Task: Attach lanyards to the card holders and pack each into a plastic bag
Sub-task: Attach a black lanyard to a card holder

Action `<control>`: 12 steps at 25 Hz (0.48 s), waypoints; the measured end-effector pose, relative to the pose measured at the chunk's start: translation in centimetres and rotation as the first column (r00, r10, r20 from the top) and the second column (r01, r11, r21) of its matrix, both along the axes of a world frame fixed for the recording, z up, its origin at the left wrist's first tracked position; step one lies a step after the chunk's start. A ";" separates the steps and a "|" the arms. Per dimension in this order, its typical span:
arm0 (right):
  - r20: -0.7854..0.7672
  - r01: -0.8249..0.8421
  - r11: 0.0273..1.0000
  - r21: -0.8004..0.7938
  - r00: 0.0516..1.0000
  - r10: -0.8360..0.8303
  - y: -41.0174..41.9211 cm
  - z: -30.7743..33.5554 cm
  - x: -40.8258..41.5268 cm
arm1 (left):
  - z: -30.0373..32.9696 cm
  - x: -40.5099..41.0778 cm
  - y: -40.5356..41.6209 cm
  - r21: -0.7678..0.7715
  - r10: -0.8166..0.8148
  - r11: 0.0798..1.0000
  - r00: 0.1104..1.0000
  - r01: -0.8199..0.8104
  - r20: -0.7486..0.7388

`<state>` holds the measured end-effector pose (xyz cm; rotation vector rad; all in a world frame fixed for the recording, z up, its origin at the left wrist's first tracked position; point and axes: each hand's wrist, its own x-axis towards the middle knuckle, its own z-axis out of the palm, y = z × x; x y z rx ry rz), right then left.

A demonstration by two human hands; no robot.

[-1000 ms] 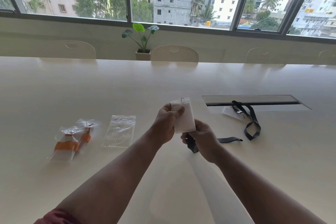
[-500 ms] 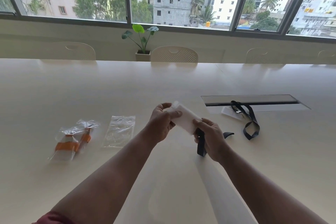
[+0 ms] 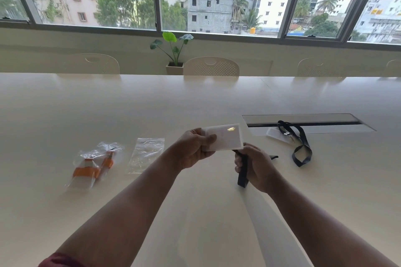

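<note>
Two hands share this step: the left hand [image 3: 195, 149] pinches the frosted white plastic card holder [image 3: 223, 136] flat above the surface, and just right of that grip the right hand [image 3: 256, 167], closed round the black fabric lanyard [image 3: 242, 171], should gather it compactly.

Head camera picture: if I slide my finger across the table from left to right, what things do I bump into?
Packed bag with orange lanyard → empty plastic bag → left hand → card holder → right hand gripping a black lanyard → another black lanyard.
</note>
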<state>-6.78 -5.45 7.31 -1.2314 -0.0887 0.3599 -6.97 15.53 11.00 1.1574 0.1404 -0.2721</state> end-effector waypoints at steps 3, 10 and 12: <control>0.031 0.001 0.993 -0.114 1.000 0.003 0.4 -0.7 0.0 | 0.0 -0.2 0.0 -0.002 0.036 0.999 0.999 -0.036 0.013; 0.037 -0.002 0.972 -0.236 0.999 0.012 3.3 -1.5 -1.4 | -0.7 0.0 -1.2 0.105 0.283 0.952 0.957 -0.289 0.064; 0.042 0.042 0.958 -0.285 0.999 -0.031 4.1 -1.4 -1.9 | -1.2 0.0 -1.3 0.170 0.343 0.918 0.933 -0.358 0.113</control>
